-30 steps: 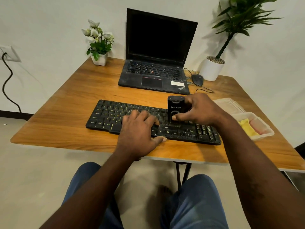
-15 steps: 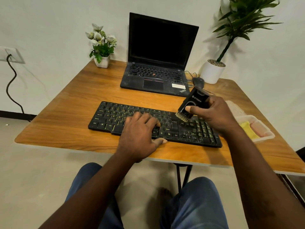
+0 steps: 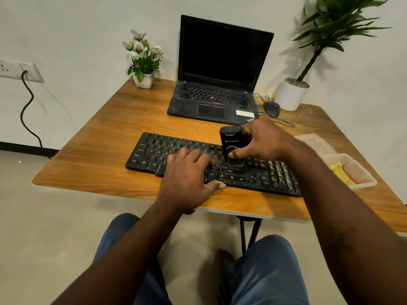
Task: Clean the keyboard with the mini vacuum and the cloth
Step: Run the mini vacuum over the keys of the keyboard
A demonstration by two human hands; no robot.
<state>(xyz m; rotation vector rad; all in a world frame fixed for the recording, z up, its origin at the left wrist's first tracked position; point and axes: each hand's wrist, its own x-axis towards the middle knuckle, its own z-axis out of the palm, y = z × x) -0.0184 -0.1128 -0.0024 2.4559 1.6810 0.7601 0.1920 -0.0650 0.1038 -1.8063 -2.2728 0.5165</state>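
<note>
Left to right, everything placed off the keyboard. The left hand hasn't budged. It's still flat on the keys a bit left of the keyboard's middle, fingers spread and fairly straight, thumb lying along the keyboard's front edge, holding nothing. Looks like it's just pinning the board down.

The actual change is the vacuum. Half a second ago it was lifted off and tipped back over the keyboard's right half, with its brush showing. Now it's upright again, brush end down on the keys just right of the keyboard's middle, close beside the left fingertips. The right hand is wrapped around it from the right, thumb across the front and fingers curled behind. My guess is that was a lift-and-reset between strokes, so the vacuuming pass is still going and the wipe hasn't started. The yellow cloth sits untouched in the tray just off the keyboard's right end.

The keyboard is a black full-size one with a number pad and yellow-green legends, lying flat on the table in front of the person. The right-end keys are smeared by blur, so I can't tell how much dust is left.
</note>
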